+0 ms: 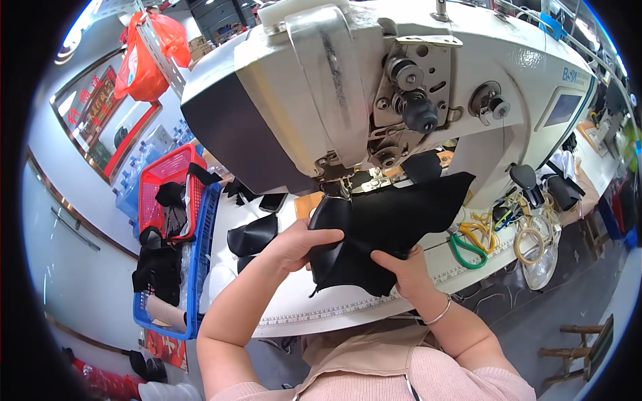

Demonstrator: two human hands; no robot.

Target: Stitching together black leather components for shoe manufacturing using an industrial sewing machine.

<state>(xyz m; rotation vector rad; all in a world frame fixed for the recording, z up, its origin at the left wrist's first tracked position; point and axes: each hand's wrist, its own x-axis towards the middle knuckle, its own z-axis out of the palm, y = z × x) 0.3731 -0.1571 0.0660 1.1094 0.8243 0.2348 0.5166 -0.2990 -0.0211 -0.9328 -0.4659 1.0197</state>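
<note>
A piece of black leather (384, 227) lies under the needle area (342, 186) of a white industrial sewing machine (264, 100). My left hand (297, 246) grips its left, curved part, the thumb lying on top and the fingers hidden beneath. At the near right edge, my right hand (404, 269) pinches the leather between a thumb on top and fingers mostly underneath. The leather's far right corner sticks out beyond my right hand. Whether the needle is in the leather is too small to tell.
More black pieces (253, 235) lie left of my left hand. A red basket (146, 194) sits in a blue crate (194, 321) at the left. Green-handled scissors (468, 252), a tape roll (529, 246) and tangled tools are at the right. A measuring strip (348, 309) follows the table's front edge.
</note>
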